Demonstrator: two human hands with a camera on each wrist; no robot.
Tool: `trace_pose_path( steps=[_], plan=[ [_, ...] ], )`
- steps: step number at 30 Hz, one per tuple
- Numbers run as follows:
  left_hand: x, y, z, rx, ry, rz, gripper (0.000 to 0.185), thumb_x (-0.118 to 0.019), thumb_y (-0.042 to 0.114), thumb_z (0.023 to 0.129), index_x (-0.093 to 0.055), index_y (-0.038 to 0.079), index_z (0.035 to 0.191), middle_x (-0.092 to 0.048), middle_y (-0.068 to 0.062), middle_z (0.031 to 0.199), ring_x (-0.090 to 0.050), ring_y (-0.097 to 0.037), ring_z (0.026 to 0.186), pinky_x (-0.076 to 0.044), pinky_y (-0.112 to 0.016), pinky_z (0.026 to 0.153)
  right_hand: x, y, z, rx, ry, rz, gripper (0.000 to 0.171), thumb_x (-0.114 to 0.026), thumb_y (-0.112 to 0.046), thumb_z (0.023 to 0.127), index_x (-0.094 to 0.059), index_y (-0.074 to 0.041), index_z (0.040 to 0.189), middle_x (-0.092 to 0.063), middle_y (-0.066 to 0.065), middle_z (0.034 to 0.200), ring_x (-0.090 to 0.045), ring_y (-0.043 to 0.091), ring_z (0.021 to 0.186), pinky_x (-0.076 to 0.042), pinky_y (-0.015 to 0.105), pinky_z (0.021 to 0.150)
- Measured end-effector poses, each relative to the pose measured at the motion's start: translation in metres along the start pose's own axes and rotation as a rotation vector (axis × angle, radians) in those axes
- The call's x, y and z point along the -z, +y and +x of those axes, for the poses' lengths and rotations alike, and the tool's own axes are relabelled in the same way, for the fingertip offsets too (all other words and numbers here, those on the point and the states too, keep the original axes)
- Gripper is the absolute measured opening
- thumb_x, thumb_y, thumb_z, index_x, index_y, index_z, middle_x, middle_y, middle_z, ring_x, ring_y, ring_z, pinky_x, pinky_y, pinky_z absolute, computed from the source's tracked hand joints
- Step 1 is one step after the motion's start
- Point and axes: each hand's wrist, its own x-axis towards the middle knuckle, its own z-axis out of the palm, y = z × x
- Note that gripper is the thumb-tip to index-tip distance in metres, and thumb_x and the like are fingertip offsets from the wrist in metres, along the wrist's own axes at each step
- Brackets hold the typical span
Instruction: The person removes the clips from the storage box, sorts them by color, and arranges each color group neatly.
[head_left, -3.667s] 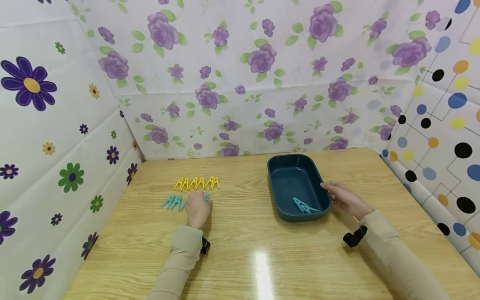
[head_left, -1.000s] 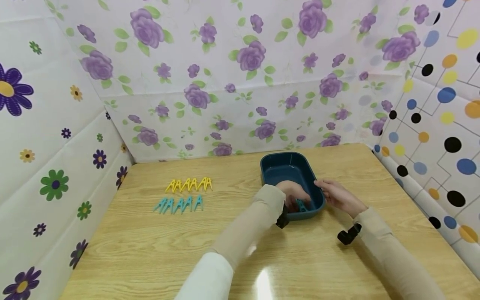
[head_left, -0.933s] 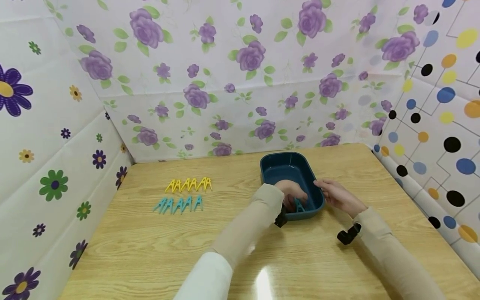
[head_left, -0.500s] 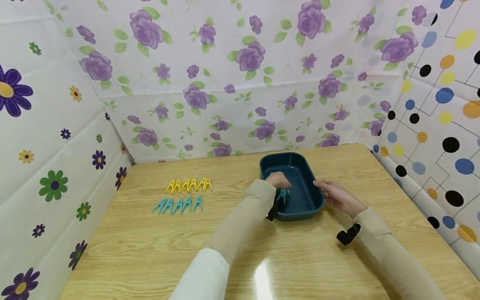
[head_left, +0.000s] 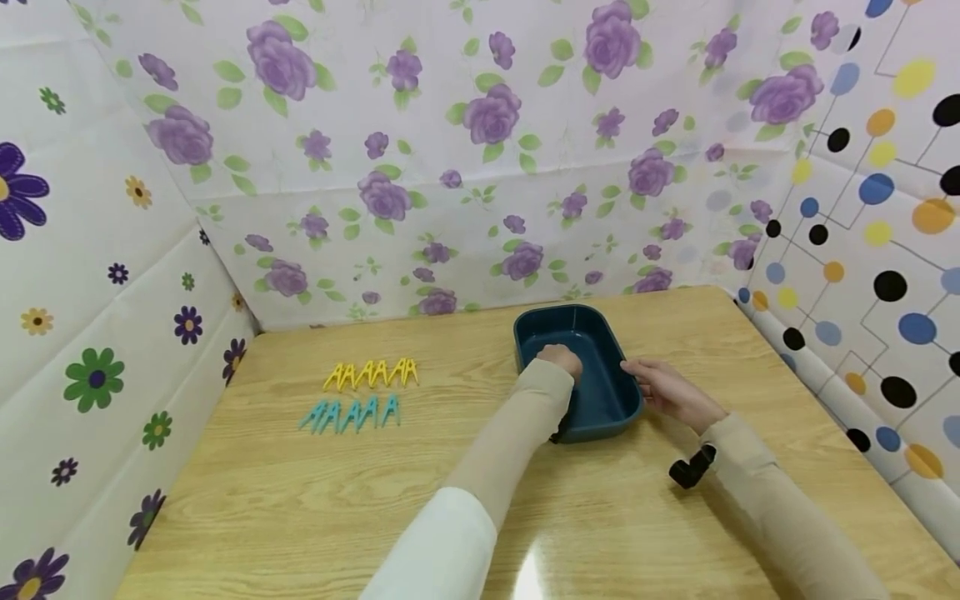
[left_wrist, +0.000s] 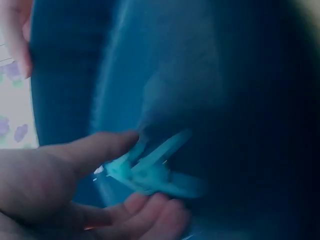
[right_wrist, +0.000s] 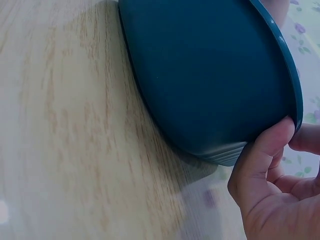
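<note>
A dark blue tray (head_left: 627, 390) stands on the wooden table, right of centre. My left hand (head_left: 560, 361) reaches over the tray's left rim. In the left wrist view its thumb (left_wrist: 95, 150) and fingers (left_wrist: 150, 210) pinch a teal clothespin (left_wrist: 155, 170) just above the tray floor (left_wrist: 240, 100). My right hand (head_left: 660, 387) holds the tray's right side. The right wrist view shows its thumb (right_wrist: 265, 147) pressed on the outer wall (right_wrist: 210, 85) below the rim, with a finger above the rim. A row of yellow clothespins (head_left: 371, 374) and a row of teal clothespins (head_left: 348, 413) lie to the left.
Flower-patterned sheets wall the table at the back and left, and a dotted sheet (head_left: 862, 250) closes the right side. Bare wooden table (head_left: 300, 500) stretches in front of the clothespin rows and the tray. A black wrist camera (head_left: 688, 469) sits on my right forearm.
My left hand left the teal row, reached into the tray's near end, took a teal clothespin and carried it toward the tray's left rim. The right hand stayed at the tray.
</note>
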Motion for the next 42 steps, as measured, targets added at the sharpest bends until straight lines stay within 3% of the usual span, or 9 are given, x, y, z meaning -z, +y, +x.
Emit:
trace_pose_path(
  steps=[1, 6, 21, 26, 29, 32, 36, 39, 42],
  plan=[
    [0.010, 0.000, -0.023, 0.001, 0.010, -0.029, 0.031, -0.070, 0.024, 0.087, -0.070, 0.009, 0.114, -0.063, -0.011, 0.126, -0.064, -0.021, 0.096, -0.054, -0.029, 0.078, 0.000, 0.000, 0.000, -0.001, -0.004, 0.004, 0.035, -0.051, -0.037, 0.100, -0.048, -0.008, 0.121, -0.067, -0.011, 0.085, -0.063, 0.000, 0.073, -0.049, 0.018, 0.064],
    [0.019, -0.004, -0.036, 0.015, 0.049, -0.157, 0.014, -0.073, 0.018, 0.083, -0.072, 0.007, 0.092, -0.066, -0.011, 0.101, -0.050, -0.019, 0.068, -0.044, -0.030, 0.057, 0.000, -0.001, 0.000, -0.005, -0.008, 0.004, 0.036, -0.051, -0.038, 0.100, -0.046, -0.009, 0.122, -0.065, -0.012, 0.082, -0.062, 0.000, 0.071, -0.048, 0.018, 0.062],
    [0.040, -0.014, -0.056, -0.123, 0.211, -0.323, 0.031, -0.080, 0.018, 0.079, -0.068, 0.001, 0.102, -0.068, -0.012, 0.084, -0.065, -0.021, 0.068, -0.049, -0.027, 0.053, -0.002, -0.001, -0.001, -0.019, 0.000, 0.014, 0.038, -0.051, -0.036, 0.100, -0.045, -0.006, 0.122, -0.065, -0.008, 0.088, -0.060, 0.001, 0.071, -0.049, 0.017, 0.064],
    [0.044, -0.026, -0.059, -0.215, 0.232, -0.401, 0.020, -0.078, 0.020, 0.081, -0.068, 0.004, 0.073, -0.055, -0.002, 0.055, -0.058, -0.018, 0.056, -0.043, -0.025, 0.049, -0.001, -0.001, -0.001, -0.008, -0.002, 0.006, 0.038, -0.050, -0.036, 0.101, -0.045, -0.006, 0.123, -0.063, -0.010, 0.085, -0.059, 0.001, 0.069, -0.048, 0.017, 0.063],
    [0.045, -0.035, -0.061, -0.249, 0.227, -0.447, 0.038, -0.074, 0.021, 0.084, -0.057, 0.010, 0.053, -0.042, 0.002, 0.045, -0.045, -0.014, 0.048, -0.039, -0.024, 0.050, -0.001, -0.001, -0.002, -0.004, -0.004, 0.001, 0.043, -0.050, -0.037, 0.101, -0.041, -0.005, 0.128, -0.064, -0.010, 0.085, -0.059, 0.000, 0.069, -0.048, 0.017, 0.063],
    [0.045, -0.044, -0.065, -0.287, 0.250, -0.496, 0.036, -0.072, 0.021, 0.087, -0.055, 0.012, 0.056, -0.043, 0.005, 0.052, -0.041, -0.010, 0.050, -0.039, -0.023, 0.054, -0.001, -0.001, -0.001, -0.005, -0.011, 0.000, 0.048, -0.050, -0.037, 0.101, -0.038, -0.003, 0.132, -0.064, -0.011, 0.086, -0.059, 0.000, 0.070, -0.049, 0.017, 0.064],
    [0.044, -0.056, -0.071, -0.334, 0.277, -0.578, 0.013, -0.069, 0.020, 0.090, -0.070, 0.008, 0.090, -0.065, -0.002, 0.086, -0.057, -0.011, 0.071, -0.049, -0.024, 0.065, -0.001, 0.000, -0.001, -0.013, -0.006, 0.004, 0.043, -0.050, -0.037, 0.101, -0.040, -0.005, 0.128, -0.064, -0.011, 0.084, -0.059, 0.000, 0.069, -0.048, 0.017, 0.063],
    [0.045, -0.064, -0.075, -0.350, 0.277, -0.625, 0.024, -0.067, 0.022, 0.092, -0.068, 0.006, 0.109, -0.067, -0.009, 0.108, -0.064, -0.018, 0.089, -0.053, -0.029, 0.074, -0.001, 0.000, -0.001, -0.015, 0.002, -0.006, 0.039, -0.050, -0.038, 0.101, -0.043, -0.007, 0.124, -0.063, -0.012, 0.083, -0.058, 0.000, 0.069, -0.048, 0.017, 0.063],
    [0.047, -0.070, -0.079, -0.354, 0.295, -0.636, 0.025, -0.066, 0.024, 0.092, -0.067, 0.006, 0.109, -0.066, -0.010, 0.108, -0.063, -0.020, 0.091, -0.053, -0.029, 0.074, -0.001, -0.001, -0.001, -0.013, 0.002, -0.010, 0.036, -0.049, -0.037, 0.101, -0.044, -0.008, 0.122, -0.063, -0.012, 0.081, -0.058, 0.000, 0.067, -0.048, 0.018, 0.063]
  ],
)
